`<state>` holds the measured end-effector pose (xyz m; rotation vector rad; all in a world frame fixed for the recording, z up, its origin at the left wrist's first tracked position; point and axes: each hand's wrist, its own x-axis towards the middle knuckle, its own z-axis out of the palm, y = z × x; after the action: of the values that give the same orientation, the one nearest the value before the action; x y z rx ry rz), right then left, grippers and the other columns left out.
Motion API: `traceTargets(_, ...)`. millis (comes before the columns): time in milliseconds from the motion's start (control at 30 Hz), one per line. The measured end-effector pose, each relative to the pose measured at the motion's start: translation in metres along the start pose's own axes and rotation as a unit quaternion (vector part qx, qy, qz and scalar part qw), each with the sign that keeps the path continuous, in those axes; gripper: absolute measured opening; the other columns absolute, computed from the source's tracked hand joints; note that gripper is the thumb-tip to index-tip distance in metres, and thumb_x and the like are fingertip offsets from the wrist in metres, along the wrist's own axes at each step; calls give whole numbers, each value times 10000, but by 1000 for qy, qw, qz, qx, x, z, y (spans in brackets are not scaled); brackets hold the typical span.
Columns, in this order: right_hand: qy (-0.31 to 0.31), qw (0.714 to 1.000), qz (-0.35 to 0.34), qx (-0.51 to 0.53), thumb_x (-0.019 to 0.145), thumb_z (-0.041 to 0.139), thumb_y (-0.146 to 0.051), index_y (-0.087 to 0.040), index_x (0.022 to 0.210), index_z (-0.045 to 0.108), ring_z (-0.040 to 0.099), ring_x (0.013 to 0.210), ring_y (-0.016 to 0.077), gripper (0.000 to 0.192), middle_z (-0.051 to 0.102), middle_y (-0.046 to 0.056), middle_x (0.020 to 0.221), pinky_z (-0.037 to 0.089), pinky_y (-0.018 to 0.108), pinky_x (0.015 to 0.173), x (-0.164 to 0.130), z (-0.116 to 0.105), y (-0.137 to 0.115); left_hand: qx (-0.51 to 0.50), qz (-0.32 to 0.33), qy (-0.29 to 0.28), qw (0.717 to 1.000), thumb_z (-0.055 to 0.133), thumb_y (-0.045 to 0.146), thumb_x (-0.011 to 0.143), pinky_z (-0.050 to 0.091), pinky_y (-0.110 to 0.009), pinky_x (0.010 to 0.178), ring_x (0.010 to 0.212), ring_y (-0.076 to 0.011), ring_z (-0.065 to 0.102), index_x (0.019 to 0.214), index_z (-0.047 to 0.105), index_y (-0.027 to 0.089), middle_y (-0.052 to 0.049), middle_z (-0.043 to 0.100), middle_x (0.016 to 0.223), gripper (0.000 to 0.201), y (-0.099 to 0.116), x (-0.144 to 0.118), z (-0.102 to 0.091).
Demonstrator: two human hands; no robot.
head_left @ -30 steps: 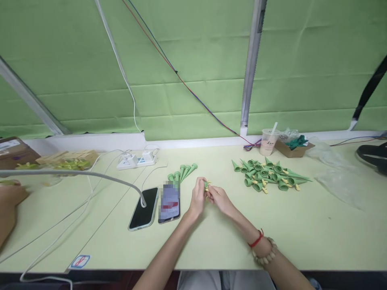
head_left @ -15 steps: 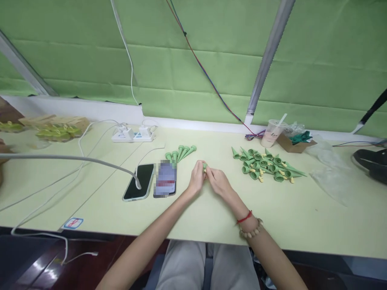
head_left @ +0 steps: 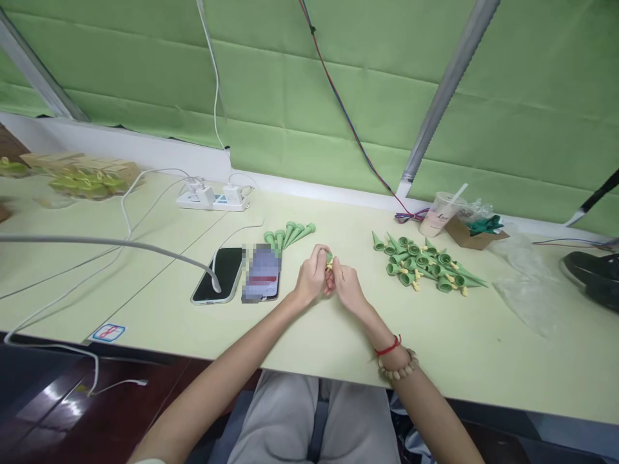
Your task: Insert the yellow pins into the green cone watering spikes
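Observation:
My left hand (head_left: 312, 277) is closed around a small green cone (head_left: 329, 256), whose open end shows above the fingers. The rest of the cone is hidden in the hand. My right hand (head_left: 349, 288) has its fingertips pinched at a small yellow piece (head_left: 329, 265) by the cone's mouth. To the right lies a heap of green cones (head_left: 422, 261), several with yellow pieces (head_left: 416, 284) at their open ends. A smaller group of green cones (head_left: 291, 233) lies fanned out to the left, beyond the phones.
A phone with a cable (head_left: 218, 276) and a second phone (head_left: 262, 274) lie left of my hands. Farther back are a power strip (head_left: 213, 202), a drink cup (head_left: 436, 216) and a cardboard box (head_left: 468, 234). Clear plastic bags (head_left: 525, 290) lie at the right.
The camera view has tilted slightly. My hands stay together, with the fingers slightly shifted, and the yellow piece at the cone shows more plainly now.

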<state>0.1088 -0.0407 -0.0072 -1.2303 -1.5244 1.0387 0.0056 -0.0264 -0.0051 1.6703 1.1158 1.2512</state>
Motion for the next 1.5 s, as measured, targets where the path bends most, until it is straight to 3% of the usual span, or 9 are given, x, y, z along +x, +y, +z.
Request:
traceTargets(167, -100, 970, 116, 191, 828, 320, -602, -191, 535, 429, 467, 345, 107, 516, 391, -52, 388, 433, 239, 415, 3, 2, -4, 76, 48, -15, 996, 212, 473, 893, 296, -223, 454, 396, -111, 409, 950, 465, 205, 76, 370, 420, 373, 2, 1, -8)
traceTargets(300, -108, 943, 185, 253, 843, 255, -577, -199, 550, 395, 433, 322, 103, 498, 337, -72, 377, 403, 234, 393, 4, 5, -5, 8, 56, 35, 998, 242, 489, 882, 338, -217, 501, 502, -96, 422, 840, 481, 193, 37, 434, 576, 383, 2, 5, -4)
traceTargets(367, -65, 974, 135, 167, 850, 206, -585, -196, 559, 419, 454, 347, 115, 531, 394, -45, 402, 404, 248, 417, 1, 4, -5, -45, 32, 66, 996, 272, 498, 871, 350, -203, 499, 540, -87, 427, 807, 480, 187, 20, 456, 655, 379, 2, 8, -3)
traceTargets(467, 7, 999, -21, -32, 858, 299, -547, -190, 727, 509, 533, 481, 127, 434, 547, -14, 591, 436, 267, 551, -4, 0, -4, -129, -40, 84, 987, 325, 510, 850, 282, -177, 391, 458, -67, 370, 818, 474, 189, 35, 421, 622, 355, 3, 14, -5)
traceTargets(633, 19, 969, -132, -207, 878, 381, -451, -219, 1103, 435, 605, 749, 147, 328, 560, 47, 1070, 449, 286, 671, -6, -8, -4, -206, -124, -31, 970, 365, 568, 813, 153, -171, 282, 293, -58, 199, 774, 468, 182, 94, 259, 395, 402, 8, 21, -15)
traceTargets(900, 31, 882, -184, -432, 929, 363, -310, -211, 969, 548, 593, 707, 152, 214, 594, 41, 896, 383, 239, 537, 0, -13, -1, -155, -124, -62, 978, 478, 574, 760, 155, -172, 297, 294, -54, 197, 894, 550, 165, 103, 259, 364, 436, 10, 18, -18)
traceTargets(1100, 37, 870, -242, -428, 937, 324, -224, -181, 875, 544, 573, 744, 171, 232, 598, 60, 844, 411, 258, 628, -1, -9, 4, -132, -85, -22, 987, 305, 634, 797, 369, -216, 486, 524, -104, 455, 696, 537, 151, 1, 483, 567, 545, -3, 19, -11)
traceTargets(1300, 58, 898, -237, -366, 919, 265, -198, -176, 818, 504, 536, 725, 192, 260, 570, 80, 794, 416, 295, 660, -3, -3, 6, -126, -68, -14, 990, 299, 577, 825, 367, -220, 529, 588, -107, 441, 753, 508, 167, -15, 518, 720, 466, -7, 17, -7)
traceTargets(1500, 9, 987, -73, -144, 890, 296, -291, -210, 606, 406, 470, 542, 146, 316, 483, -2, 549, 388, 272, 577, 1, 1, 14, -25, -37, -63, 997, 304, 490, 854, 364, -213, 557, 633, -124, 451, 805, 537, 187, -2, 498, 701, 385, -10, 13, -11)
